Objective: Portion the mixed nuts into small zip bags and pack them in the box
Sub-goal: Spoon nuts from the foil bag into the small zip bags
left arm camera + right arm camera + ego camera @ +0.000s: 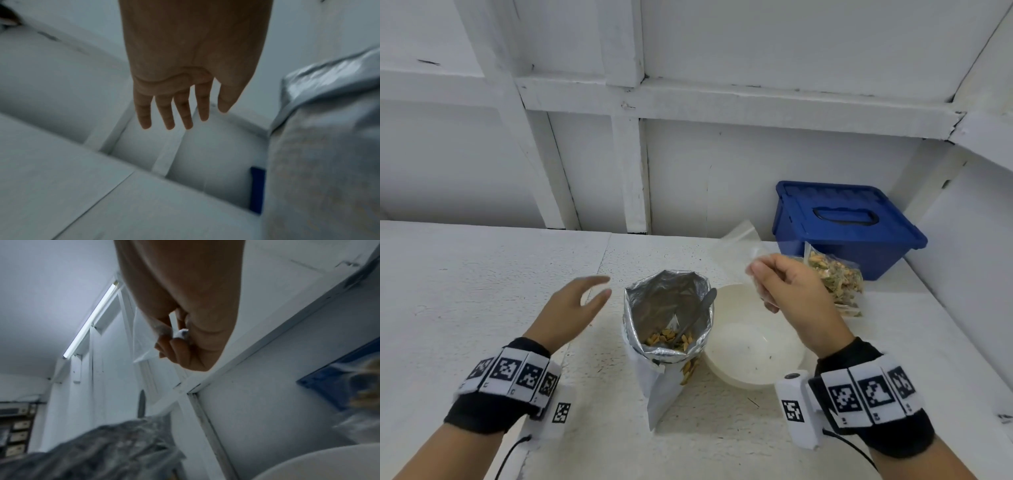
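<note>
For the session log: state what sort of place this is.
Probably a makeshift packing station in a workshop or storeroom, not a kitchen. A rough white-painted table stands against a bare white-framed wall. On it are a foil bag of nuts, a white bowl and a closed blue box.

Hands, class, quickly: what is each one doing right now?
Left hand: open, fingers straight, holding nothing, beside the foil nut bag.
Right hand: pinches an empty clear zip bag, raised above the white bowl.
</note>
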Demonstrator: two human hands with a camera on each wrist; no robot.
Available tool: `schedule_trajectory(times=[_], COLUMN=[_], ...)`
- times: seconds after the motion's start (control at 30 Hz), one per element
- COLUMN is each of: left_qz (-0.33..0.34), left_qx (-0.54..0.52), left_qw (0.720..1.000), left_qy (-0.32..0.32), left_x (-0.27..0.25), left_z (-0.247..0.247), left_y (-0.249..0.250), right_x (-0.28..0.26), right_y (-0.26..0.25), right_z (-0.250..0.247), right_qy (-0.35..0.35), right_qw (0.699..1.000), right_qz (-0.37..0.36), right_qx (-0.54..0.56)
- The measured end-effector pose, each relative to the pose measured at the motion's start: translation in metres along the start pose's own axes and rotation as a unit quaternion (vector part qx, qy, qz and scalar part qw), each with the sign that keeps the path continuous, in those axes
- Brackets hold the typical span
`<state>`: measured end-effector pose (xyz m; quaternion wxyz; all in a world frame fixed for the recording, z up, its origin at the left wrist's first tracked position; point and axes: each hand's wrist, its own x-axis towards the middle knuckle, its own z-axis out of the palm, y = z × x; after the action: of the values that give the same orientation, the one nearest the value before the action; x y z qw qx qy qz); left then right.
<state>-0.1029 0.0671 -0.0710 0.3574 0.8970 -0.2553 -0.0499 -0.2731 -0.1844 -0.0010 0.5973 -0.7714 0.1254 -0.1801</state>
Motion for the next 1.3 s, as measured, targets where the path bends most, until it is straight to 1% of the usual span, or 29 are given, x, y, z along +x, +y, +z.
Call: schedule_trajectory(times=[0.03,0.07,0.1,0.13,0.23,0.3,0.37,0.43,0.5,0.6,0.67,0.73,0.8,0.83,0.87,0.93,0.97,1.03,1.1,1.17,1.3], left_qz=[0.028,0.051,0.072,0.096,0.166,0.176,0.179,0.175,0.168,0.162,0.160,0.159,0.161,0.165,0.170,0.191,0.212,0.255,0.275,0.275,0.276], left_qx=[-0.033,-0.073,-0.121,-0.174,-0.292,-0.334,-0.349,-0.366,-0.389,-0.410,-0.404,-0.378,-0.340,-0.315,-0.284,-0.201,-0.155,-0.095,-0.068,-0.055,-0.033], left_qw=[0.999,0.995,0.989,0.980,0.938,0.914,0.902,0.894,0.887,0.884,0.891,0.905,0.921,0.929,0.939,0.958,0.963,0.960,0.957,0.957,0.955], left_qy=[0.026,0.040,0.037,0.020,-0.086,-0.149,-0.183,-0.190,-0.182,-0.155,-0.134,-0.115,-0.103,-0.098,-0.093,-0.076,-0.066,-0.060,-0.066,-0.075,-0.100], left_x=[-0.001,-0.002,-0.004,-0.007,-0.015,-0.015,-0.015,-0.015,-0.016,-0.017,-0.017,-0.017,-0.017,-0.017,-0.018,-0.019,-0.020,-0.021,-0.022,-0.023,-0.024], left_z=[-0.008,-0.016,-0.024,-0.032,-0.049,-0.049,-0.046,-0.042,-0.038,-0.034,-0.035,-0.037,-0.038,-0.037,-0.037,-0.034,-0.033,-0.030,-0.029,-0.029,-0.032], left_y=[0.016,0.032,0.049,0.065,0.101,0.111,0.119,0.123,0.124,0.124,0.123,0.123,0.123,0.123,0.124,0.124,0.124,0.124,0.124,0.123,0.121], right_x=[0.000,0.001,0.001,0.001,-0.003,-0.005,-0.006,-0.007,-0.008,-0.009,-0.010,-0.011,-0.011,-0.012,-0.012,-0.014,-0.014,-0.014,-0.014,-0.014,-0.013], right_y=[-0.006,-0.011,-0.016,-0.021,-0.030,-0.035,-0.038,-0.038,-0.037,-0.037,-0.036,-0.034,-0.037,-0.040,-0.044,-0.052,-0.054,-0.055,-0.053,-0.052,-0.048], right_z=[0.004,0.009,0.014,0.020,0.035,0.043,0.049,0.053,0.054,0.051,0.048,0.044,0.040,0.038,0.037,0.038,0.039,0.041,0.043,0.045,0.047], right_qy=[-0.021,-0.041,-0.061,-0.083,-0.153,-0.187,-0.202,-0.206,-0.202,-0.183,-0.136,-0.050,0.017,0.026,0.019,-0.024,-0.050,-0.088,-0.112,-0.125,-0.126], right_qw=[0.999,0.997,0.994,0.991,0.979,0.970,0.966,0.965,0.968,0.980,0.990,0.994,0.990,0.989,0.989,0.989,0.989,0.987,0.988,0.988,0.988], right_qz=[0.000,0.000,-0.002,-0.006,-0.018,-0.018,-0.013,-0.012,-0.008,0.000,-0.030,-0.071,-0.114,-0.132,-0.143,-0.145,-0.139,-0.116,-0.085,-0.062,-0.055], right_qx=[0.035,0.066,0.090,0.106,0.133,0.153,0.163,0.159,0.151,0.081,-0.007,-0.073,-0.078,-0.063,-0.046,-0.025,-0.031,-0.061,-0.068,-0.059,-0.072])
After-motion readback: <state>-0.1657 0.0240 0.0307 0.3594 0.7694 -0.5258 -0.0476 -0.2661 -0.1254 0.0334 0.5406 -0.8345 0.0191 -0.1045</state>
